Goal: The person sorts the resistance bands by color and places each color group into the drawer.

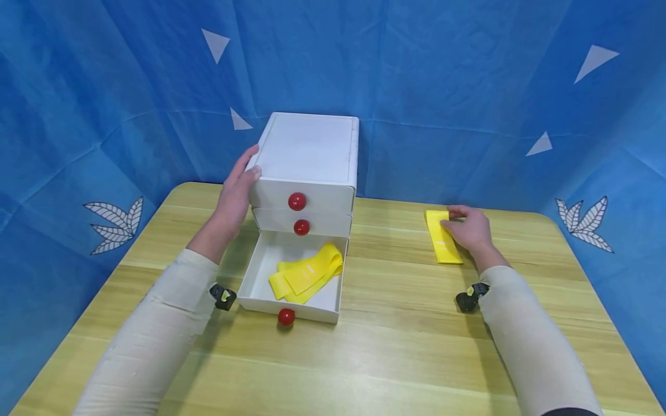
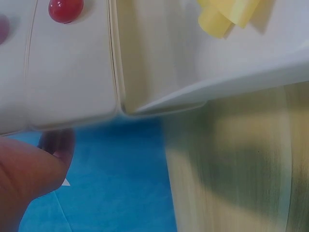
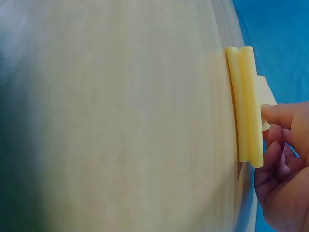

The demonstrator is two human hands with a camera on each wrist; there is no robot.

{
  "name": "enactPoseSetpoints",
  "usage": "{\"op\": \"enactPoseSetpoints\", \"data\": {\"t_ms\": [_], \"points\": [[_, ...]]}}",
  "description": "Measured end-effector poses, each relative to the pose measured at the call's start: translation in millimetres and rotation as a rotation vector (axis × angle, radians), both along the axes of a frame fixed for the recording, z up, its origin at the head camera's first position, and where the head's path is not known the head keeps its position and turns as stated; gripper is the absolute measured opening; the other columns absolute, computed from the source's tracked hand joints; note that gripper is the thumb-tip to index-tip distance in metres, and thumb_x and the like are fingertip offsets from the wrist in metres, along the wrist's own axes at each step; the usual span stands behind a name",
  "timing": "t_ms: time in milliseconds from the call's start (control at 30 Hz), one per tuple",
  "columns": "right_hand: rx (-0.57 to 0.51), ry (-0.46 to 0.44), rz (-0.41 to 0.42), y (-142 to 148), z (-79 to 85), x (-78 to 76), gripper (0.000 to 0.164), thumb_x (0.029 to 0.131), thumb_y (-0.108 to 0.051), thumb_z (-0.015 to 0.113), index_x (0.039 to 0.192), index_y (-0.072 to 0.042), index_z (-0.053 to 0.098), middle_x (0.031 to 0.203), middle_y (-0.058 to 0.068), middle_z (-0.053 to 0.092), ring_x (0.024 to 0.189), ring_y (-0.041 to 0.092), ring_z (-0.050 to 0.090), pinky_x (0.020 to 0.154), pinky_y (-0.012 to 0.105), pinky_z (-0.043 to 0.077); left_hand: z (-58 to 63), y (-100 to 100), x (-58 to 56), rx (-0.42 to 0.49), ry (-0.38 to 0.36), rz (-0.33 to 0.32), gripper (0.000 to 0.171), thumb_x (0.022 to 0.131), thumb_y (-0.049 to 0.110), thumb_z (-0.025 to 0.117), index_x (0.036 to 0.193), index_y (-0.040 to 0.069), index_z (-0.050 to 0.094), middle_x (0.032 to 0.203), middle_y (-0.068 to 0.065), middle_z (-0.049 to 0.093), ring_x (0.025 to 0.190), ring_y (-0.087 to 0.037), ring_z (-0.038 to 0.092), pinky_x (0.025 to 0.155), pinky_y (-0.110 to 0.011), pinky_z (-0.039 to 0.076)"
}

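A white drawer unit (image 1: 312, 150) with red knobs stands at the back of the table, its bottom drawer (image 1: 265, 254) pulled out. In that drawer lies a folded yellow resistance band (image 1: 312, 274). My left hand (image 1: 234, 199) rests against the unit's left side, thumb at the top front corner; most of its fingers are hidden in the left wrist view. Off to the right, my right hand (image 1: 470, 231) pinches another folded yellow resistance band (image 1: 442, 240) between thumb and fingers. The right wrist view shows this band's two rolled folds (image 3: 246, 106) lying at the tabletop, fingertips at its far side.
The wooden table (image 1: 400, 346) has rounded back corners. A blue curtain (image 1: 442, 86) with white shapes hangs close behind and on both sides. The lower drawer's red knob (image 1: 286, 317) sticks out toward the front. A small black camera sits on each wrist.
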State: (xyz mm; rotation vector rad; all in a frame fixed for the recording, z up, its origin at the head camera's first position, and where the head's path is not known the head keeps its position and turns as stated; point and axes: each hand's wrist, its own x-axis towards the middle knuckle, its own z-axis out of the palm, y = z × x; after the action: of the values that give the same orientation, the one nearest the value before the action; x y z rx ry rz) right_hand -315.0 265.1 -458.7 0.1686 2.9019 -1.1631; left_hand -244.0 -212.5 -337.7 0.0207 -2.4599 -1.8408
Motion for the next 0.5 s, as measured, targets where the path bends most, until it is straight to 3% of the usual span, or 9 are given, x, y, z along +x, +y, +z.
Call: {"op": "enactPoseSetpoints", "data": {"t_ms": [333, 500], "points": [[-0.047, 0.017, -0.031, -0.4, 2.3, 7.6, 0.034, 0.096, -0.020, 0.068, 0.124, -0.001, 0.062, 0.128, 0.021, 0.056, 0.122, 0.041, 0.046, 0.102, 0.054, 0.040, -0.8, 1.5, -0.1, -0.004, -0.002, -0.003, 0.059, 0.101, 0.054, 0.041, 0.156, 0.048, 0.021, 0.160, 0.009, 0.022, 0.141, -0.026, 0.028, 0.105, -0.059, 0.036], [-0.057, 0.090, -0.003, -0.7, 4.2, 14.9, 0.030, 0.096, -0.020, 0.068, 0.118, -0.001, 0.064, 0.119, 0.020, 0.061, 0.109, 0.038, 0.051, 0.090, 0.048, 0.044, -0.7, 0.7, 0.8, -0.005, -0.012, 0.012, 0.059, 0.100, 0.055, 0.041, 0.156, 0.049, 0.021, 0.160, 0.009, 0.022, 0.142, -0.026, 0.026, 0.105, -0.060, 0.036]]}}
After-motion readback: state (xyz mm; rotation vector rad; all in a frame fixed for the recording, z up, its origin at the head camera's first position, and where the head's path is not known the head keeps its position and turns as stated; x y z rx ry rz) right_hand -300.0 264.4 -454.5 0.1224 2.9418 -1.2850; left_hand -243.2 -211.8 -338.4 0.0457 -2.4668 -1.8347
